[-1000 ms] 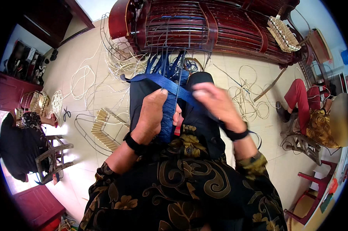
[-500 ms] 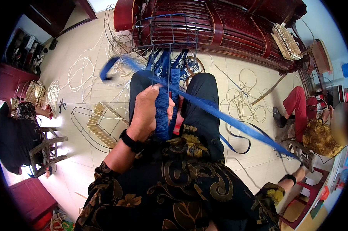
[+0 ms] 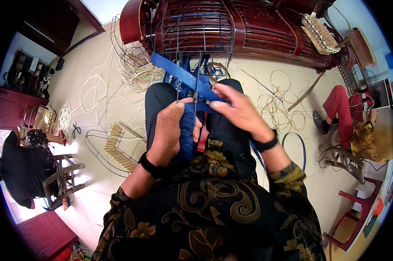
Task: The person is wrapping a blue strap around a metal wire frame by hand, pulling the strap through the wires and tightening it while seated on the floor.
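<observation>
Two hands are set on a wire basket frame point(image 3: 196, 52) resting across the lap. The woven blue panel point(image 3: 187, 135) at the frame's near end is gripped by the left hand point(image 3: 168, 130) — thumb pressed on its top edge, fingers wrapped round behind. A loose blue strip point(image 3: 179, 74) is pinched between thumb and fingers of the right hand point(image 3: 240, 113), just beside the left thumb, and runs up-left across the frame's wires. Pale cane coils point(image 3: 279, 108) are scattered on the tiled floor point(image 3: 100, 117) — near a dark wooden bench point(image 3: 257, 30).
</observation>
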